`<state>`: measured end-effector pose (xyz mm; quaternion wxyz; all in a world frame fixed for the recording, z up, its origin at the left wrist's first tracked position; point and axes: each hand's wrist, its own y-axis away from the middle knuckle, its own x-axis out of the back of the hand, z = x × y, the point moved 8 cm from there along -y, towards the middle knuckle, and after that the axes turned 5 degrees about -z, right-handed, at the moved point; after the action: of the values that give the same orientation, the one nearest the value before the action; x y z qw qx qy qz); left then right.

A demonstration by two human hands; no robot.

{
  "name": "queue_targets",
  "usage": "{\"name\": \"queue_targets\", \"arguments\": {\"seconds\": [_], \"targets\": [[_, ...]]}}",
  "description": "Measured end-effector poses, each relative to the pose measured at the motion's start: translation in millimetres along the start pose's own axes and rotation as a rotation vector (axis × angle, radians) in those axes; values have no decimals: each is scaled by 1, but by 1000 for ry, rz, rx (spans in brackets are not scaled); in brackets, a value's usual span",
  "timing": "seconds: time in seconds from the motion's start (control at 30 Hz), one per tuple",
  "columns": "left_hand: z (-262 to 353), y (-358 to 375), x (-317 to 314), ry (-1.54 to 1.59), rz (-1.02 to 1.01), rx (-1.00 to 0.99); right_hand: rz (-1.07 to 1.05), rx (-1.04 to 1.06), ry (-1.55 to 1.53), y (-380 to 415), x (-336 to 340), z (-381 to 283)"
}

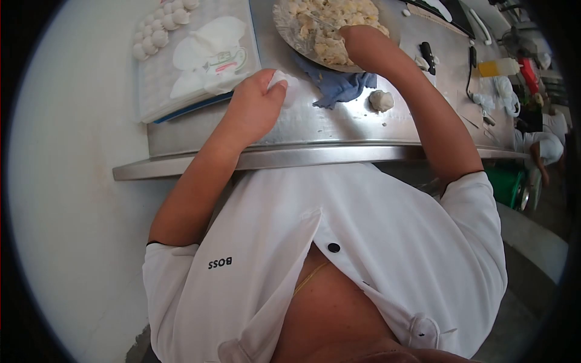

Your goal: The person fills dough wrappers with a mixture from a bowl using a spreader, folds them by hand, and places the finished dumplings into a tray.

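My left hand (pixel 257 100) is closed on a thin, soft white piece that looks like a dough wrapper (pixel 285 88), just above the steel table. Over a wide metal bowl (pixel 285 37) my right hand (pixel 366 48) grips a metal spoon (pixel 322 22). Its far end lies in the chunky pale yellow filling (pixel 331 48) that the bowl holds. Under the bowl's near side is a crumpled blue cloth (pixel 336 85). A small lump of dough (pixel 381 101) sits on the table below my right wrist.
At left, a tray (pixel 145 91) carries several round white dough balls (pixel 158 30) and a printed white plastic bag (pixel 212 54). A black-handled knife (pixel 428 57) and a yellow bottle (pixel 496 67) lie to the right. Another person (pixel 544 142) is at far right.
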<state>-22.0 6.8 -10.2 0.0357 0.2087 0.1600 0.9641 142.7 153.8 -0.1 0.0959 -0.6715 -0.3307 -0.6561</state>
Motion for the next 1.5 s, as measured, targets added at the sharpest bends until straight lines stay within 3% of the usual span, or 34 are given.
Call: {"name": "queue_targets", "arguments": {"seconds": [0.17, 0.3, 0.37, 0.5, 0.57, 0.73, 0.8, 0.87, 0.9, 0.97, 1.13, 1.2, 1.27, 1.5], "targets": [[2, 6, 10, -82, 159, -26, -83, 30, -154, 9, -24, 7], [1, 3, 9, -133, 162, -38, -147, 127, -110, 26, -10, 6], [-2, 0, -3, -88, 4, -16, -70, 96, -191, 29, 4, 8], [17, 1, -4, -150, -47, 30, 7, 104, -203, 11, -15, 10], [6, -8, -8, 330, -64, 149, -32, 102, -213, 14, -23, 9], [-12, -40, -2, 442, 17, 203, -115, 189, -340, 34, -2, 10], [-35, -62, -5, 447, 36, 201, 38, 144, -296, 34, 9, 15], [-18, -80, -2, 155, 37, -399, 27, 119, -259, 22, -2, 18], [-3, -76, -3, 154, 33, -397, 14, 99, -218, 18, -10, 20], [-10, -66, -10, 478, 63, 217, -25, 92, -195, 23, -23, 17], [-36, -79, -17, 545, 95, 256, -69, 146, -349, 53, -5, 14], [-41, -83, -21, 552, 83, 289, -99, 14, -383, 52, -10, 23], [-37, -83, -21, 674, 192, 285, -103, 10, -371, 51, -14, 22], [-41, -97, -18, 684, 282, 260, -84, 62, -395, 43, -37, 8]]}}
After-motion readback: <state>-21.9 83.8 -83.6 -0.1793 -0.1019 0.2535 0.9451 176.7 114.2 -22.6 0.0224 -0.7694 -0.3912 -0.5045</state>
